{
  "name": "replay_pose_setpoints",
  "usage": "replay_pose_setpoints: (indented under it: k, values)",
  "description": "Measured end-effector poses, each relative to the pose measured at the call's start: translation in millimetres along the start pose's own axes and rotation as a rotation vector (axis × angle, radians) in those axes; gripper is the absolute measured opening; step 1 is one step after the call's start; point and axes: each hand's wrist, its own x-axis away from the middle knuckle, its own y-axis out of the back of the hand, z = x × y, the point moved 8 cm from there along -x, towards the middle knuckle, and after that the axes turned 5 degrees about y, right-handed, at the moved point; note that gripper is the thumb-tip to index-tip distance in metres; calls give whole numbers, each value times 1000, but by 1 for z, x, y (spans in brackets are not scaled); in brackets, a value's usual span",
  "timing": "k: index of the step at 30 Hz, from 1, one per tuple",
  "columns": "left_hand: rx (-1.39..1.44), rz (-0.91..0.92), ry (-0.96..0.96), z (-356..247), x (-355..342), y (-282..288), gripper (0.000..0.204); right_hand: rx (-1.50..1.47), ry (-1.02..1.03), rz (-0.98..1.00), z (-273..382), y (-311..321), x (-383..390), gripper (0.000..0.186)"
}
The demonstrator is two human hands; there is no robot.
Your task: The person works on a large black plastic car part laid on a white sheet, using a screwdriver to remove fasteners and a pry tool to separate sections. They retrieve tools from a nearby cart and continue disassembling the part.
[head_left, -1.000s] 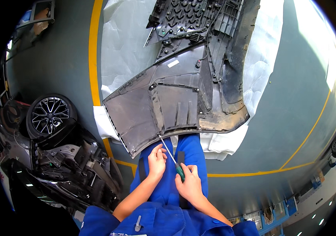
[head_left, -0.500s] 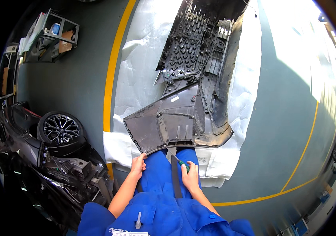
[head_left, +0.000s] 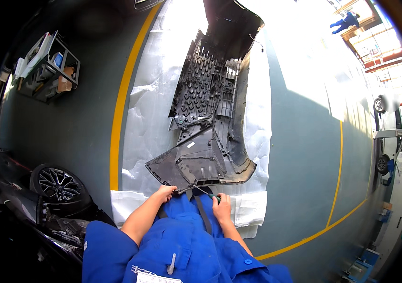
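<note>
A large black car bumper (head_left: 205, 146) lies before me with its ribbed inner side facing up. My left hand (head_left: 167, 192) is closed on its near edge, left of the middle. In my right hand (head_left: 221, 207) is a screwdriver (head_left: 216, 197) with a green handle, the fingers wrapped round it. Its thin shaft slants to the left, and the tip is at the bumper's near rim, close to my left hand. Whether the tip sits in a fastener is too small to tell.
White foam sheeting (head_left: 137, 118) lies under the bumper. At left are a loaded cart (head_left: 50, 66), a spoked wheel (head_left: 59, 184) and dark car parts (head_left: 64, 231). Yellow floor lines (head_left: 123, 94) run along both sides. A person in blue (head_left: 347, 22) is far off at upper right.
My view has tilted up and shifted right, so more of the bumper's far end shows. The screwdriver now lies flatter, its tip still at the near rim. Both hands keep their holds.
</note>
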Motion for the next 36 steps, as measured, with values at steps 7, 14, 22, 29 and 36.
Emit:
replay_pose_setpoints:
  k: [7, 14, 22, 29, 36]
  values:
    - [-50, -136, -19, -1, -2, -12, 34, 46, 43, -119, -15, 4, 4, 42]
    - [2, -154, -87, 7, -18, -16, 22, 116, -15, -90, -28, 7, -3, 40]
    - [-10, -158, -165, 11, -7, -22, 21, 149, -113, 145, -38, 11, -11, 55]
    - [-85, -153, -184, -2, -1, -18, 20, 201, -95, 260, -27, 8, -25, 50]
    - [-109, -154, -157, -4, -37, 7, 21, 212, -107, 415, 6, 12, -22, 53]
